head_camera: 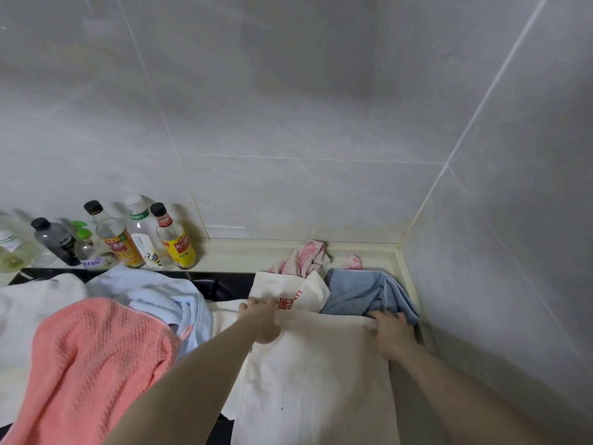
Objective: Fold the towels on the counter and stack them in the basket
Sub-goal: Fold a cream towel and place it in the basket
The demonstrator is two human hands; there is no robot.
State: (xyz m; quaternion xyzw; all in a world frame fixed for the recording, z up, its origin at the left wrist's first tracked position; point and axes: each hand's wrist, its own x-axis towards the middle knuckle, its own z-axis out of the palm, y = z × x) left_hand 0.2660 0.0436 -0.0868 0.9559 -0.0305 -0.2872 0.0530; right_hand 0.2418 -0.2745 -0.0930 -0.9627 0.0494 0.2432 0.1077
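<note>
A cream towel (317,374) with red printed characters lies spread on the counter in front of me. My left hand (263,319) grips its far edge on the left. My right hand (390,332) grips the same far edge on the right. Behind the right hand a blue towel (356,293) lies crumpled near the corner. A pink-and-white cloth (305,258) is bunched against the back wall. At the left lie a coral knit towel (93,364), a pale blue towel (160,293) and a white towel (29,306). No basket is in view.
Several bottles (141,236) of oil and sauce stand along the back wall at the left. A black stove top (218,285) shows between the towels. Tiled walls (513,252) close the counter at the back and the right.
</note>
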